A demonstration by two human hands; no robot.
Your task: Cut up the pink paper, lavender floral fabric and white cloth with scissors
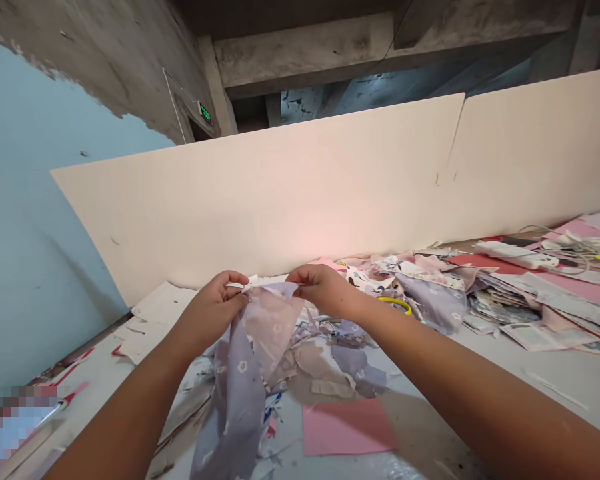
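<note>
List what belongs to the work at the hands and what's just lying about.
In the work: left hand, right hand, lilac floral fabric pinched between them.

Lying about: pink sheet, yellow loop, white corded device, stacked printed sheets.

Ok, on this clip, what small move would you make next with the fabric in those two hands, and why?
I'd judge the next move is probably to ease the pale pink sheer fabric away from the lilac floral fabric. The left hand and right hand both pinch the top edge, where the layers appear to meet, and the lilac hangs loose below.
</note>
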